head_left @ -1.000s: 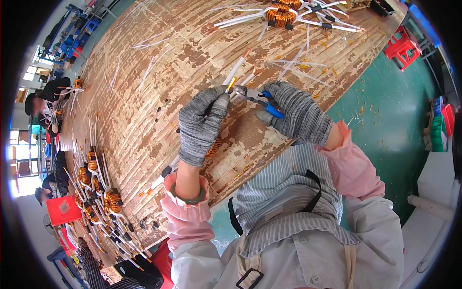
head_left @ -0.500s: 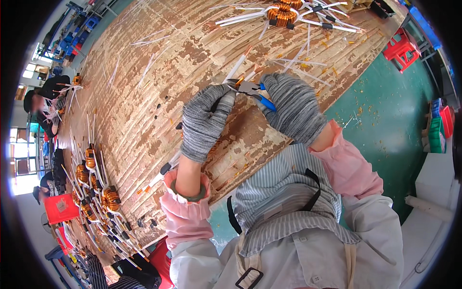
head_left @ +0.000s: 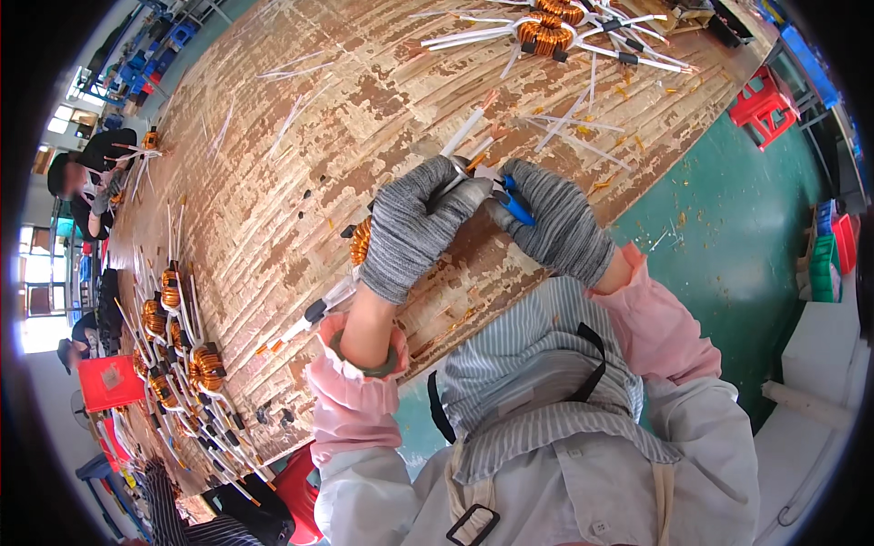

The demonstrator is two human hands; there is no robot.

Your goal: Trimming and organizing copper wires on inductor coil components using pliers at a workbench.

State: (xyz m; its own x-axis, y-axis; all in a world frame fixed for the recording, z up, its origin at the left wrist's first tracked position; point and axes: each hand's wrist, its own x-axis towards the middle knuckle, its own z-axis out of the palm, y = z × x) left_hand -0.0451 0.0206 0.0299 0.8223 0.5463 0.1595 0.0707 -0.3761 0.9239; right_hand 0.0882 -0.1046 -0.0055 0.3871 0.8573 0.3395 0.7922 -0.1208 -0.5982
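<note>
In the head view, the gloved left hand (head_left: 410,227) is closed round a copper-wound coil (head_left: 360,242), steadying it over the worn wooden bench (head_left: 300,164) so its white-sleeved lead (head_left: 462,133) meets the blue-handled pliers (head_left: 508,198) clamped in the right hand (head_left: 560,227). The gloves hide the plier tips and most of the coil.

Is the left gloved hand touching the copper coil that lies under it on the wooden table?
Touching. In the head view the left hand closes over the copper coil, whose orange windings show at the glove's left edge with no gap.
</note>
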